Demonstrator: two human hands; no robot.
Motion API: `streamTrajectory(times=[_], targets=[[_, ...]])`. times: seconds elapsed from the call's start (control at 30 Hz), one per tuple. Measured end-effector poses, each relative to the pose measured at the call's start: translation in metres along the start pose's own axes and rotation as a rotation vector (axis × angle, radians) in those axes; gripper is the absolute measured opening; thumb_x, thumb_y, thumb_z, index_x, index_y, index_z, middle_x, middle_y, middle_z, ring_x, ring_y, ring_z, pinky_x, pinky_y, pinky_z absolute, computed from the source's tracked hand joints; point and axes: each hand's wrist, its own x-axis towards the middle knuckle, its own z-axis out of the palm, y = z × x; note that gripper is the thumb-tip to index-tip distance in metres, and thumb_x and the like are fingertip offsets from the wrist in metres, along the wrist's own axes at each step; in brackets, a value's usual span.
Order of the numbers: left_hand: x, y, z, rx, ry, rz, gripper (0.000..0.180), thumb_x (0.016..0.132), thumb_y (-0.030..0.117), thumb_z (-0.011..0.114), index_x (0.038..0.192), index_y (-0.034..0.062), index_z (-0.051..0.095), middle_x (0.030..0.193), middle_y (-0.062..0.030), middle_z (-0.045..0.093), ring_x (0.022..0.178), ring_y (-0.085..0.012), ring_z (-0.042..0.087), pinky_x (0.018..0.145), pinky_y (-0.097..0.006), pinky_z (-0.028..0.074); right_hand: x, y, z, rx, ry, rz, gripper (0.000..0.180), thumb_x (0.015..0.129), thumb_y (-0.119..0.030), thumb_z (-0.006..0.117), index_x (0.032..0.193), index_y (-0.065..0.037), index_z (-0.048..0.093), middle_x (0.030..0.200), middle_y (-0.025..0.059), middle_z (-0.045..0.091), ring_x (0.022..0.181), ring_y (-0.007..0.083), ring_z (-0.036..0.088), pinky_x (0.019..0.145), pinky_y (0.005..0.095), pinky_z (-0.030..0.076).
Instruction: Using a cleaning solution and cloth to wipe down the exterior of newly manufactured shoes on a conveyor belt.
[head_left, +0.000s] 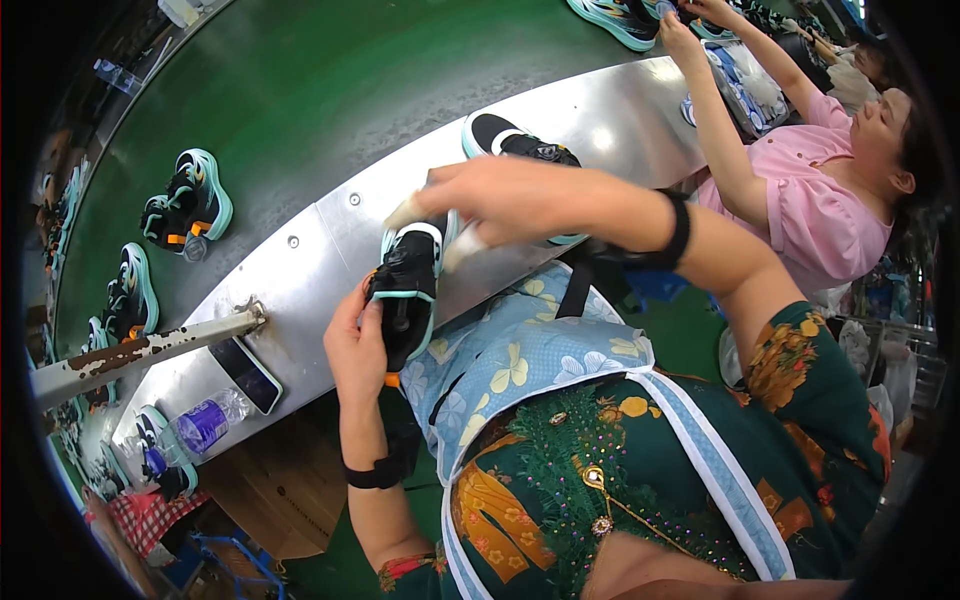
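Observation:
A black sneaker (408, 268) with mint-green edging and a white band near the toe is held over the metal ledge. My left hand (358, 345) is closed round its heel end, the thumb along the collar. My right hand (505, 200) reaches across from the right, with pale covers on its fingertips. Its thumb and forefinger straddle the toe end, which is partly hidden beneath them; the hand is slightly blurred. Just behind the right wrist, a second black-and-mint sneaker (500, 135) lies on the ledge, partly covered by my forearm.
The metal ledge (330, 235) borders a green belt (330, 110) carrying more sneakers (190, 205). To the left are a chipped metal bar (150, 350), a phone (248, 375) and a plastic bottle (205, 425). A co-worker in pink (800, 190) handles a shoe at the far right.

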Motion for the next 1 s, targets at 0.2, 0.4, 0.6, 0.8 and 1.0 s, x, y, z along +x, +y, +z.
streamTrajectory(times=[0.2, 0.4, 0.6, 0.8, 1.0], targets=[[0.007, -0.006, 0.019, -0.119, 0.15, -0.072, 0.027, 0.093, 0.003, 0.053, 0.117, -0.0055, 0.061, 0.105, -0.0102, 0.067, 0.097, -0.0145, 0.061, 0.087, -0.027, 0.047, 0.027, 0.007, 0.062, -0.261, 0.055, -0.165, 0.039, 0.073, -0.012, 0.071, 0.109, -0.01, 0.054, 0.089, 0.0145, 0.059, 0.079, 0.0347, 0.063, 0.069, 0.0428, 0.05], [-0.006, 0.019, 0.021, -0.248, 0.182, -0.255, 0.021, 0.093, 0.014, 0.06, 0.105, -0.0018, 0.065, 0.083, -0.0014, 0.063, 0.07, -0.0044, 0.054, 0.058, -0.018, 0.04, 0.012, 0.008, 0.041, -0.39, -0.052, -0.136, 0.041, 0.071, -0.01, 0.07, 0.109, -0.01, 0.053, 0.086, 0.0124, 0.06, 0.079, 0.0341, 0.064, 0.065, 0.0433, 0.051], [-0.018, 0.069, 0.01, -0.378, -0.23, -0.392, 0.033, 0.095, 0.027, 0.057, 0.1, -0.0054, 0.062, 0.101, -0.0145, 0.066, 0.068, -0.0086, 0.06, 0.037, -0.017, 0.03, 0.008, 0.018, 0.043, -0.312, 0.001, -0.192, 0.046, 0.069, -0.005, 0.07, 0.11, -0.01, 0.052, 0.09, 0.0107, 0.058, 0.084, 0.0333, 0.063, 0.067, 0.042, 0.051], [-0.027, 0.057, 0.031, -0.312, -0.234, -0.485, 0.032, 0.094, 0.026, 0.058, 0.097, -0.0059, 0.061, 0.097, -0.0155, 0.067, 0.064, -0.0105, 0.062, 0.035, -0.018, 0.031, 0.004, 0.024, 0.041, -0.173, -0.058, -0.205, 0.052, 0.07, -0.005, 0.07, 0.119, -0.01, 0.054, 0.095, 0.0125, 0.057, 0.087, 0.0336, 0.062, 0.072, 0.0415, 0.051], [-0.018, 0.049, 0.037, -0.613, -0.2, -0.525, 0.025, 0.095, 0.023, 0.057, 0.092, -0.0013, 0.062, 0.077, -0.0135, 0.068, 0.034, -0.0054, 0.037, 0.034, -0.019, 0.031, 0.001, 0.022, 0.024, -0.036, -0.138, -0.204, 0.053, 0.074, -0.005, 0.068, 0.125, -0.013, 0.057, 0.094, 0.0136, 0.057, 0.086, 0.0339, 0.061, 0.075, 0.0416, 0.05]])
